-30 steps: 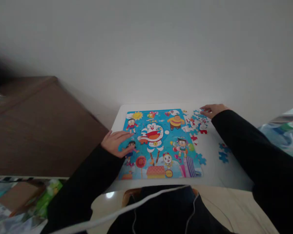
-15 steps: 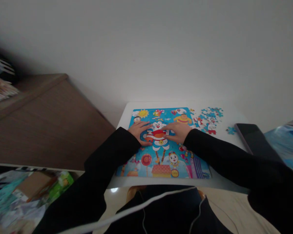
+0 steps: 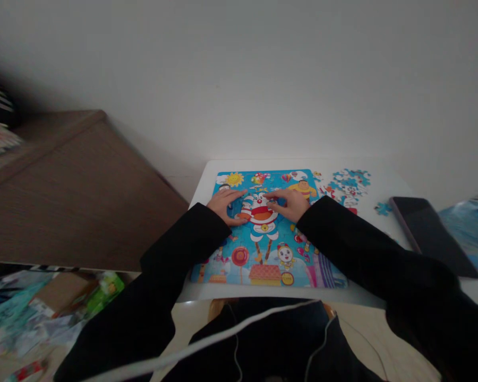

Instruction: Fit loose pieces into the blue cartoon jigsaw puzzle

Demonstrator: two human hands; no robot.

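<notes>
A colourful cartoon jigsaw puzzle (image 3: 239,241) lies flat on a white table (image 3: 207,183), its pieces joined over most of the picture. My left hand (image 3: 225,206) rests on its left side, thumb and fingers spread around the edge of the central white-and-red figure. On the other side of that figure, my right hand (image 3: 290,204) touches the puzzle near the face. Its fingers are curved and the thumb stays apart from the forefinger; no loose piece shows between them. The palms hide parts of the picture below.
Loose puzzle pieces (image 3: 350,185) are heaped right of the puzzle, with a single blue piece (image 3: 383,208) nearer a dark phone (image 3: 432,233). A brown cabinet (image 3: 75,196) stands at left. A white cable (image 3: 223,339) crosses in front of my body.
My right hand has shifted up the figure, from beside its mouth to beside its face, and its fingertips are closer together. The left hand stays nearly in place. The view has tilted slightly.
</notes>
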